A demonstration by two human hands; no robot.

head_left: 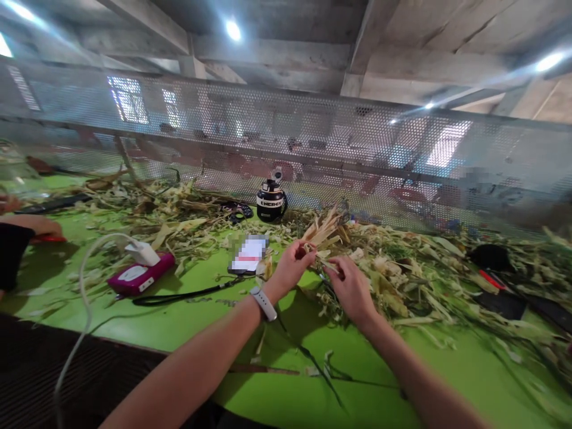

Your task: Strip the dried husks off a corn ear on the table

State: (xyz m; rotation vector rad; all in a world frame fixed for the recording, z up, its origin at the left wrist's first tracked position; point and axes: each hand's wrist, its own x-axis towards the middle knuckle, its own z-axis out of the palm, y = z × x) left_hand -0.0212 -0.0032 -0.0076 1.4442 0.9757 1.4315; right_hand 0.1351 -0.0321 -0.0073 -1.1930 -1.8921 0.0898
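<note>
My left hand, with a pale watch or band on the wrist, pinches a pale piece of dried husk above the green table. Close on its right, my right hand has its thumb and fingers closed on the other side of the same pale piece. The fingers partly cover it, so its full shape is hidden. Just behind the hands, a bundle of tan dry husks sticks up. Loose husk shreds lie heaped beside my right hand.
A phone with a strap lies left of my hands. Behind it stands a black bottle. A magenta power strip with a white plug is further left. Another person's hand rests at the far left. A perforated metal screen closes the back.
</note>
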